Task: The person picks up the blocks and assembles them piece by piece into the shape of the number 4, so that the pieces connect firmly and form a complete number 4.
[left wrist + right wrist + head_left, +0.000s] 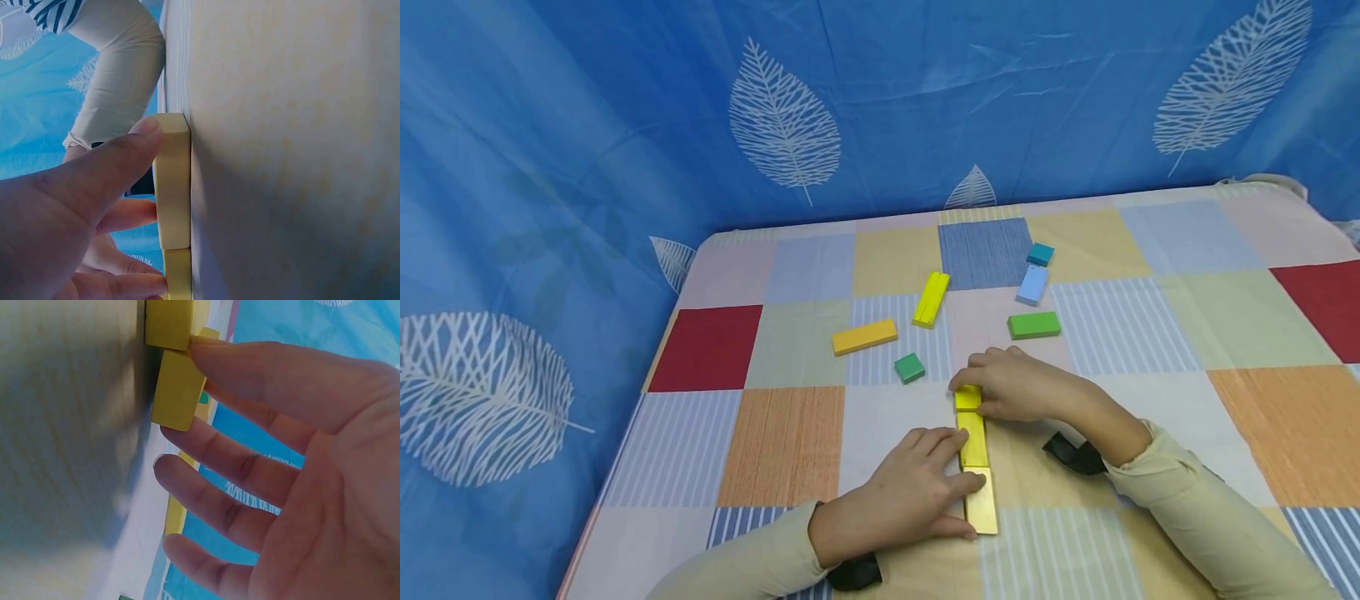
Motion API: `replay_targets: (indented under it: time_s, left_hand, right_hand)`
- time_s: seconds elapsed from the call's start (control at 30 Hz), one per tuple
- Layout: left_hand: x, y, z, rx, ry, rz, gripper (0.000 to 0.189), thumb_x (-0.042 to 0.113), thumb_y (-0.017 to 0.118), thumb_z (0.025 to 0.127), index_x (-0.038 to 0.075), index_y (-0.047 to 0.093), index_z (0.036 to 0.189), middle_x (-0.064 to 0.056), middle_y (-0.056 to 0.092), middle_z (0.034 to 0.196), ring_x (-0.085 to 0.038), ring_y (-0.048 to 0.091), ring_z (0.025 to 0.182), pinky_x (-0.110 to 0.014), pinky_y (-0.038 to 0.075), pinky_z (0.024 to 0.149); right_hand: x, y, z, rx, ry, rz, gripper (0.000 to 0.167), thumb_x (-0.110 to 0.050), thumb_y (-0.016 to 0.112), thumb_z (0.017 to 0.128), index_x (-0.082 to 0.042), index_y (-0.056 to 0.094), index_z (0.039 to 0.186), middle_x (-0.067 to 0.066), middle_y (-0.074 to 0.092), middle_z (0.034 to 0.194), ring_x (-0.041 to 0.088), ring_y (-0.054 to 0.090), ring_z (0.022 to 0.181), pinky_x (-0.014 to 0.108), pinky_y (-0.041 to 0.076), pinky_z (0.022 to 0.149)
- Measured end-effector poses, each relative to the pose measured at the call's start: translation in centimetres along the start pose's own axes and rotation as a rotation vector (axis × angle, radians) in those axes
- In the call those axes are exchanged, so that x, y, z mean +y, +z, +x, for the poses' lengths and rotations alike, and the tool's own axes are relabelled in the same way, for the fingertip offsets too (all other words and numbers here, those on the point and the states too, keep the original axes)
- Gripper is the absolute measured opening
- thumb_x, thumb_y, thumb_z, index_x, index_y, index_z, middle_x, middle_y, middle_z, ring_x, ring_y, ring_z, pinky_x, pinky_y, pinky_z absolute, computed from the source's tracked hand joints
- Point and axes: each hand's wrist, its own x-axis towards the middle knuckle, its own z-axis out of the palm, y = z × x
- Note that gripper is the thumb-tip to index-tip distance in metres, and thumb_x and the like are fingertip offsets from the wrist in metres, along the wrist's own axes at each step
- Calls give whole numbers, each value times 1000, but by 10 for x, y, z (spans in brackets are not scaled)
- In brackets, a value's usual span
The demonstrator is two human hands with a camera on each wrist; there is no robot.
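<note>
Three yellow blocks lie end to end in a row on the patchwork cloth. My left hand rests along the near part of the row, its thumb at the near end of the pale yellow block. Other left fingertips touch that block and the middle yellow block. At the far end, my right hand pinches the small yellow block between thumb and fingers. In the right wrist view this small block sits slightly angled against its neighbour, with the remaining fingers spread beyond it.
Beyond the hands lie a green cube-like block, an orange block, a bright yellow block, a light green block, a light blue block and a teal block. A blue leaf-patterned curtain hangs behind the table.
</note>
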Motion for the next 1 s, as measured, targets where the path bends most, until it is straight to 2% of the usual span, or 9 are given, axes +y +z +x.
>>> replay_targets:
  time_s: [0.6,1.0]
  left_hand:
    - [-1,0,0,-41,-1,-11,51,66,54,76,32,62,113,-10,52,127,-19,49,112,-32,40,91]
    - [-3,0,1,-70,9,8,52,67,51,77,32,60,115,-8,50,127,-19,46,115,-33,38,93]
  right_hand:
    - [1,1,0,-22,9,30,33,-14,68,76,-18,63,108,-4,58,96,13,48,84,28,34,67]
    - [1,1,0,-39,15,40,34,-13,69,76,-17,63,110,-4,58,94,13,48,84,32,37,69]
